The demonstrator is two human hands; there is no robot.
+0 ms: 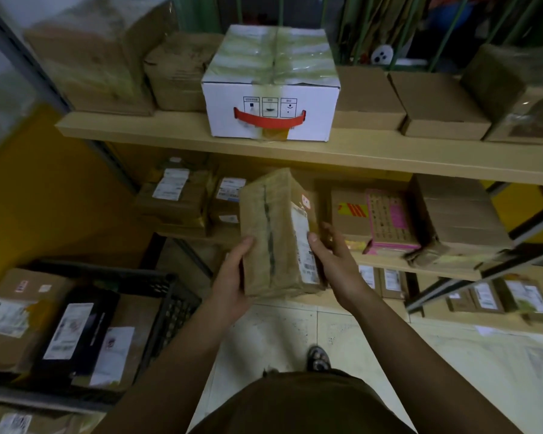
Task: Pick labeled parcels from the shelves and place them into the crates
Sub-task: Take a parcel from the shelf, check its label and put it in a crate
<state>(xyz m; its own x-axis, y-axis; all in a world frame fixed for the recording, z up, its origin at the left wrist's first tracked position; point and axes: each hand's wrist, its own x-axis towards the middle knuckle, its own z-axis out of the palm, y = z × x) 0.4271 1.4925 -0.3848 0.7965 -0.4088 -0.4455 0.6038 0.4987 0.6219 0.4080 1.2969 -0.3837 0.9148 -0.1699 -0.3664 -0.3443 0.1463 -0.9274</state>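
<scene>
Presently the parcel (276, 236) is clear of the shelving and held in the air between both hands, in front of the middle shelf (389, 261) and above the floor (282, 327).

Hands: the left hand (232, 277) grips the parcel's left long side near its near end, with the thumb lying along the upper face. Its fingers are out of sight beneath. The right hand (333, 258) grips the right long side, thumb on the face that carries the white label (303, 242), fingers curled round the far side. Neither hand holds anything else.

Condition of the item: an oblong brown carton, fully wrapped in glossy tape, with a dark seam running down the middle of the upper face. The near corners look slightly crushed.

Assessment of handling: the carton holds its shape under the grip, so it is judged stiff rather than soft. Its weight cannot be read directly, though the level carry suggests light to moderate. The taped skin is likely slick, so a pinch on the faces alone could slip. The sound hold is on the two long sides with fingers under the base, about as now. The contents are unknown, so it should be lowered rather than dropped.

Destination: the black crate (170, 296) stands at the near left and already contains several labelled parcels (72, 327). A gap among them appears limited, so the carton may have to rest on top.
</scene>
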